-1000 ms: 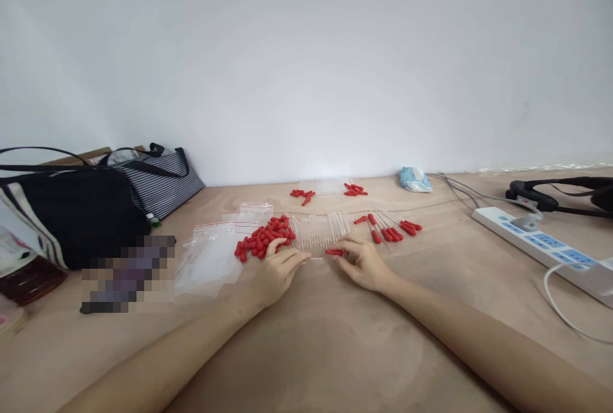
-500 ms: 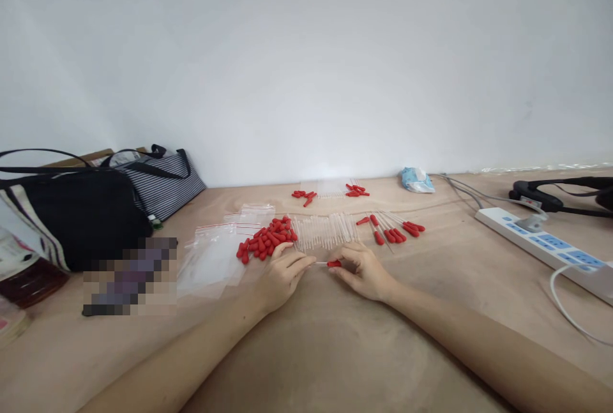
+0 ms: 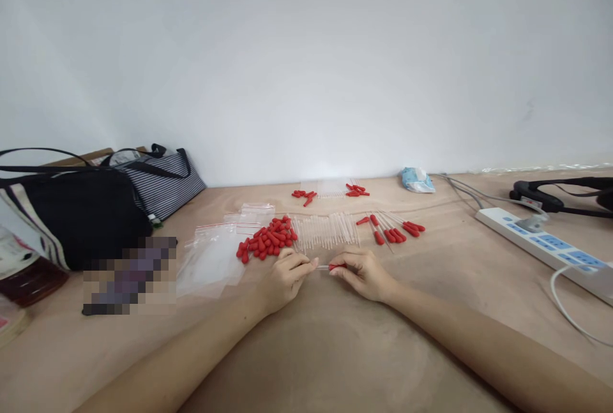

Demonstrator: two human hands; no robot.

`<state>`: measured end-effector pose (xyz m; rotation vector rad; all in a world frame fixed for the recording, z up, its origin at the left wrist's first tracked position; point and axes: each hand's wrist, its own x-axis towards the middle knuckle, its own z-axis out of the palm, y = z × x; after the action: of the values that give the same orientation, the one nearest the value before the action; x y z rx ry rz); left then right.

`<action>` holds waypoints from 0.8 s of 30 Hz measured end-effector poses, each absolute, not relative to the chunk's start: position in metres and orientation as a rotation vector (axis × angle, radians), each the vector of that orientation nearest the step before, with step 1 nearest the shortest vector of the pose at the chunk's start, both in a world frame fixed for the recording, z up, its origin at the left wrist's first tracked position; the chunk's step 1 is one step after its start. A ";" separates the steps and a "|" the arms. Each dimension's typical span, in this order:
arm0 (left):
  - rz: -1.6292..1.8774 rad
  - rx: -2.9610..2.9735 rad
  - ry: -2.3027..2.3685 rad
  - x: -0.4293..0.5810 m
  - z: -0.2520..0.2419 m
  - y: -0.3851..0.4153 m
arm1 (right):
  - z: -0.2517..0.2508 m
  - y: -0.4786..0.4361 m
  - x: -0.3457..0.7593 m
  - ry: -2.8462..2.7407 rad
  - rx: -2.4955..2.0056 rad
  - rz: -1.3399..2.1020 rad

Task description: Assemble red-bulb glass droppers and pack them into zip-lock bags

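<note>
A thin clear dropper tube (image 3: 323, 267) is pinched in my left hand (image 3: 286, 277). My right hand (image 3: 363, 275) grips a red rubber bulb (image 3: 337, 267), mostly hidden by the fingers. Tube and bulb lie in one line and meet; how deep the tube sits is hidden. Beyond my left hand is a heap of red bulbs (image 3: 271, 237). A row of clear tubes (image 3: 325, 230) lies just past both hands. To the right rest several tubes with bulbs on them (image 3: 395, 235), beside a loose-looking red bulb (image 3: 363, 221).
Clear zip bags (image 3: 211, 266) lie left of the heap. More red bulbs (image 3: 304, 195) and tubes (image 3: 331, 189) are near the wall. A power strip (image 3: 546, 240) with cables stands right, a blue-white packet (image 3: 417, 179) at the back. Bags (image 3: 90, 212) stand left.
My left hand has shifted slightly right and down along the tube. The right fingers now cover more of the red bulb; the other things have stayed put.
</note>
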<state>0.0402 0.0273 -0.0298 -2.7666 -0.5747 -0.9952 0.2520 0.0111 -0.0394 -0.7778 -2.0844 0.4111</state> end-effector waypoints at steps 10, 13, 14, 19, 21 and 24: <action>-0.895 -2.710 -0.573 0.044 -0.030 0.022 | -0.043 0.011 0.252 -2.141 -0.793 0.221; -0.909 -2.715 -0.579 0.046 -0.029 0.019 | -0.042 0.011 0.251 -2.180 -0.773 0.198; -0.915 -2.719 -0.575 0.047 -0.029 0.019 | -0.041 0.011 0.251 -2.201 -0.763 0.190; -0.923 -2.733 -0.559 0.050 -0.028 0.018 | -0.039 0.010 0.250 -2.258 -0.804 0.114; -0.923 -2.737 -0.573 0.050 -0.028 0.018 | -0.039 0.010 0.249 -2.269 -0.817 0.096; -0.917 -2.745 -0.604 0.051 -0.029 0.019 | -0.040 0.010 0.247 -2.273 -0.836 0.089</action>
<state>0.0508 0.0189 -0.0293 -2.7452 -0.6037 -0.9167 0.2473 0.0101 -0.0395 -0.8356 -2.2729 0.0894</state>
